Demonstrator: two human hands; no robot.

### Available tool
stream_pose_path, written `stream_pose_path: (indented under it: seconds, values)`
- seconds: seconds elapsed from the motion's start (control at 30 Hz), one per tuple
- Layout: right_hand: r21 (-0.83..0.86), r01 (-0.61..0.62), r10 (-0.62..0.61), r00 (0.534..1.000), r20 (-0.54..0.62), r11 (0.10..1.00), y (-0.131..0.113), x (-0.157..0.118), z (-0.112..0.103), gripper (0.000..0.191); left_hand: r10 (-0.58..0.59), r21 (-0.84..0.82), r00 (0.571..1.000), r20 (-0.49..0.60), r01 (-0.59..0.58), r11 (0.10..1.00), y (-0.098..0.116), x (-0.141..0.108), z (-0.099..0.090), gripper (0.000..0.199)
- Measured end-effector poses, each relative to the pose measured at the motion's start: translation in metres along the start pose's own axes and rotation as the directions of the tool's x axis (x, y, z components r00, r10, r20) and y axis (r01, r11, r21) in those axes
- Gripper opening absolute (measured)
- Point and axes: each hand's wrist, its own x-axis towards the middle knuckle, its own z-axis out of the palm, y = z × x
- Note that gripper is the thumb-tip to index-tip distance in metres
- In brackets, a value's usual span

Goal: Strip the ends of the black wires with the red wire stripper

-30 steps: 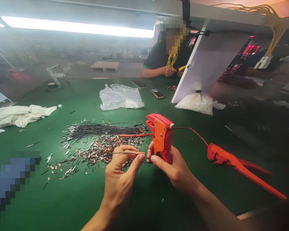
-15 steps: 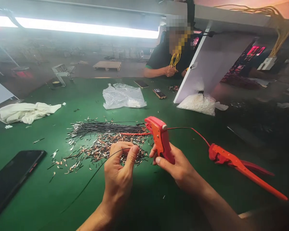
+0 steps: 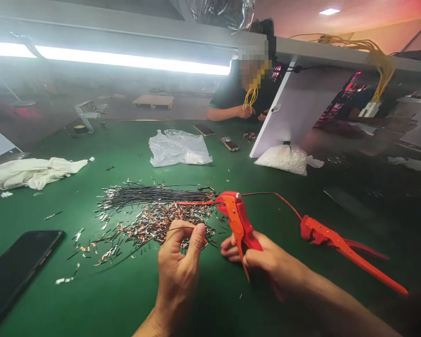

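Note:
My left hand [image 3: 178, 267] pinches a thin black wire [image 3: 187, 228] between thumb and fingers. A short end sticks out past the thumb, and the rest trails left. My right hand [image 3: 266, 257] is wrapped round a red-orange wire stripper [image 3: 235, 216], held upright with its handles spread. Its jaws stand apart from the wire in my left hand. Behind my hands lies a bundle of black wires [image 3: 154, 194] with silvery left ends. A pile of cut wire scraps [image 3: 147, 224] spreads in front of the bundle, partly hidden by my left hand.
A second wire stripper [image 3: 347, 248] lies at right, near a thin red cord [image 3: 279, 195]. At left are a black phone [image 3: 21, 262] and white cloth [image 3: 35, 173]. Farther back are plastic bags [image 3: 180, 147], two phones, an upright panel [image 3: 294, 103] and another person [image 3: 228, 103].
The view has tilted up slightly. The stripper's handles have spread, and my right hand sits a little lower and farther right. The black wire's trailing end has swung up and away from me.

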Motion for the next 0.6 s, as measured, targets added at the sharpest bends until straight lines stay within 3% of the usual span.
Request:
stream_pose_path:
  seconds: [0.07,0.17,0.3,0.5,0.6]
  values:
    - [-0.020,0.079,-0.079,0.997,0.020,0.997,-0.011,0.018,-0.003,0.029,0.009,0.024,1.000,0.002,-0.009,1.000,-0.001,-0.001,0.001,0.028]
    - [0.079,0.176,-0.180,0.982,0.049,0.981,-0.025,0.036,-0.002,0.027,0.015,0.077,1.000,0.026,-0.017,0.997,-0.001,-0.002,0.001,0.029]
    - [0.248,0.268,-0.314,0.934,0.168,0.931,-0.025,0.034,0.004,0.025,-0.013,0.142,0.999,0.046,0.007,0.990,-0.003,0.002,-0.003,0.031]
    - [0.330,0.196,-0.329,0.847,0.418,0.923,-0.009,0.020,0.010,0.034,-0.075,0.178,0.997,-0.025,0.079,0.981,-0.001,0.013,-0.009,0.033]
    - [0.409,0.165,-0.351,0.828,0.438,0.898,-0.003,0.021,0.016,0.032,-0.078,0.161,0.996,-0.040,0.083,0.983,0.002,0.014,-0.007,0.033]
